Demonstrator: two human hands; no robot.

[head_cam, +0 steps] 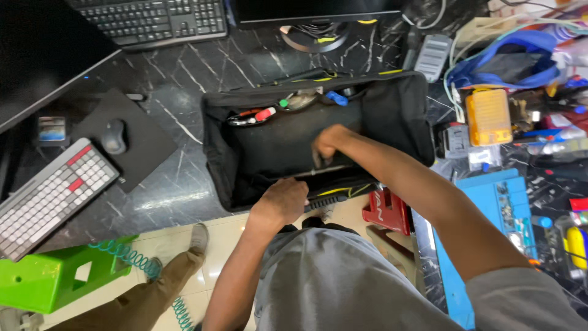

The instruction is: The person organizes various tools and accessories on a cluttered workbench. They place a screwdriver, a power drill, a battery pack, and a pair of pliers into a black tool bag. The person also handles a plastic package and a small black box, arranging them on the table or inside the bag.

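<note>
Head view. Looked straight down on a black marbled tabletop [184, 67]. Open black tool bag [398, 110] sat at the tabletop's near edge, mouth up, interior mostly dark cloth. Far inner pocket row held small tools: a red-handled tool [264, 114], a blue-handled tool [336, 98], a green-tipped piece just between them.

Right hand [327, 144] reached down inside the bag, fingers curled closed around the upper end of a slim metal rod-like tool [318, 172] lying along the near wall; exact kind of tool could not be told. Left hand [283, 199] rested on the bag's near rim, fingers bent over the edge and pressing the fabric; gripped the rim, held nothing else visible.

Left of the bag: black mouse [114, 136] on a dark mouse pad [147, 141], a white-and-red keyboard [52, 196] tilted at the tabletop's corner, a black keyboard [153, 21] further back. Monitor stand [312, 34] behind the bag. Right of the bag: orange plastic case [488, 116], blue work mat [490, 208] with small parts on it, blue cloth bag [508, 61] among tangled cables.

Below tabletop level: green plastic stool [58, 276] on the tiled floor, teal coiled cord [131, 257] touching it, red stool [387, 211] near the bag's right corner. Grey shirt and khaki trouser leg seen at the bottom.
</note>
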